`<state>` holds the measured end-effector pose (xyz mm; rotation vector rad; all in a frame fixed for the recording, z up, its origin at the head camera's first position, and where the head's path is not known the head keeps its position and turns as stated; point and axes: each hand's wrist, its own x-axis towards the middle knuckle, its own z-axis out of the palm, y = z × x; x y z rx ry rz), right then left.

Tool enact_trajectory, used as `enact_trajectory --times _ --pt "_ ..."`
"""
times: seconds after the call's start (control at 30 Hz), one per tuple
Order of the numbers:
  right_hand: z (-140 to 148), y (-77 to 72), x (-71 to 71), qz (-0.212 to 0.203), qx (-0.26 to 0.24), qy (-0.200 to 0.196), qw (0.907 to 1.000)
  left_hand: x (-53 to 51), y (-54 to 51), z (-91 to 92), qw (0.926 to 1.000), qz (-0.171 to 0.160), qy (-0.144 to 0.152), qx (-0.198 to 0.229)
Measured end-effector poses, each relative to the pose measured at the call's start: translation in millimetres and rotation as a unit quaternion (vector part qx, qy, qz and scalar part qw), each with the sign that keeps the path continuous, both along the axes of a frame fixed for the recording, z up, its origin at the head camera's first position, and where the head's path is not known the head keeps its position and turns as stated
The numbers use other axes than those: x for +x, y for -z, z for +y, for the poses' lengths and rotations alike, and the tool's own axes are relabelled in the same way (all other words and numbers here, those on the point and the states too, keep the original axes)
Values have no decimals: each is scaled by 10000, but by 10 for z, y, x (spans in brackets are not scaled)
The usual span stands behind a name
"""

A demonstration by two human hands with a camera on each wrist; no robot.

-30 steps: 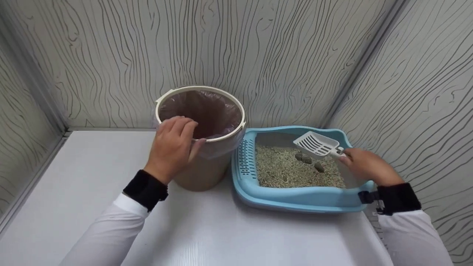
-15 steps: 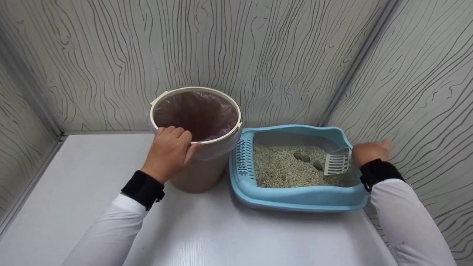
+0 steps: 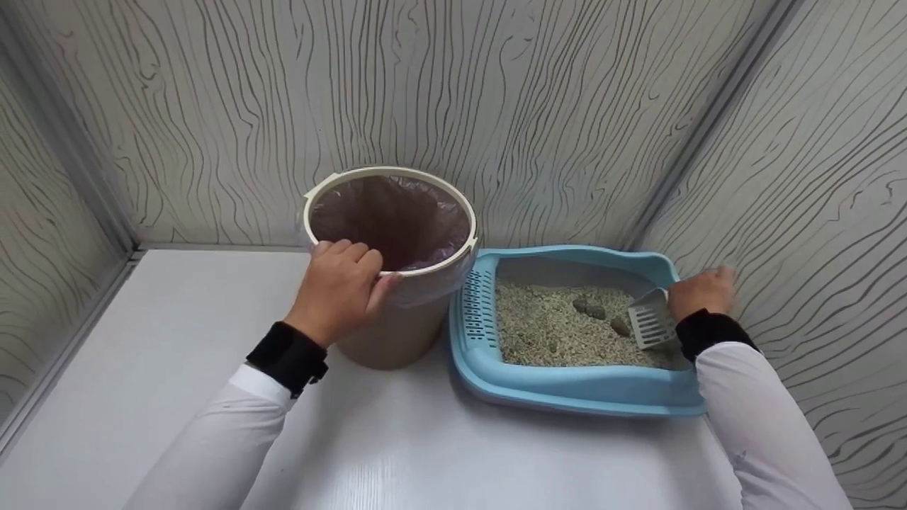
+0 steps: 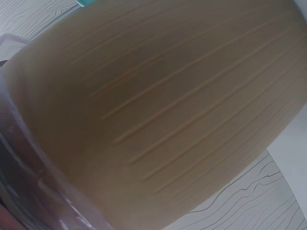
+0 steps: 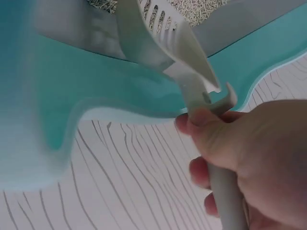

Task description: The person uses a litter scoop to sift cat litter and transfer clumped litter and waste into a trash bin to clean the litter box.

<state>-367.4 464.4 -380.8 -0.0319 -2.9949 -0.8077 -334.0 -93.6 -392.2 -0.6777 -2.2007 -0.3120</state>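
Observation:
My left hand grips the near rim of a tan trash bin, fingers over the cream rim ring and thumb outside. A thin plastic bag lines the bin. In the right wrist view my right hand holds the grey handle of a slotted litter scoop, fingers wrapped round it. The scoop's head dips at the right side of a blue litter box, close to the litter. Pale litter covers the box's floor, with several dark clumps on top, left of the scoop.
Bin and litter box stand side by side on a white tabletop. Wood-patterned panels rise behind and on both sides. The right panel is close beside my right hand. The left wrist view shows mostly the bin's ribbed side.
The scoop has swung from above the clumps to the right side of the box and turned downward, as my right hand rotated. My left hand has settled lower on the bin's rim.

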Motion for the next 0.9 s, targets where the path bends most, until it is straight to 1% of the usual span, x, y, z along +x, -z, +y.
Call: enact_trajectory --times 0.1,0.23,0.4,0.53,0.6,0.67,0.73,0.8,0.9 --pt "-21 31 -19 73 34 -142 9999 -9 -1 10 10000 30 43 20" --pt "7 37 -31 39 -209 -186 9996 -13 3 26 9999 45 109 53" --pt "52 -6 12 -244 -656 -334 9970 -9 4 30 9999 37 126 32" --pt "3 -65 35 -546 -999 -460 9924 -7 0 13 10000 45 68 27" --pt "-34 -101 51 -776 -1239 -466 9882 -9 1 5 10000 36 36 9" --pt "-69 -129 62 -1057 -1530 -443 9816 -11 3 -1 10000 16 29 -3" --pt "-102 -139 60 -1387 -1832 -393 9724 -11 4 -4 10000 1 21 -9" --pt "-148 -134 50 -1693 -1998 -410 9642 -9 4 -6 10000 -15 19 1" --pt "-243 -100 19 -2010 -1858 -566 9601 -5 -3 -5 10000 -18 29 38"
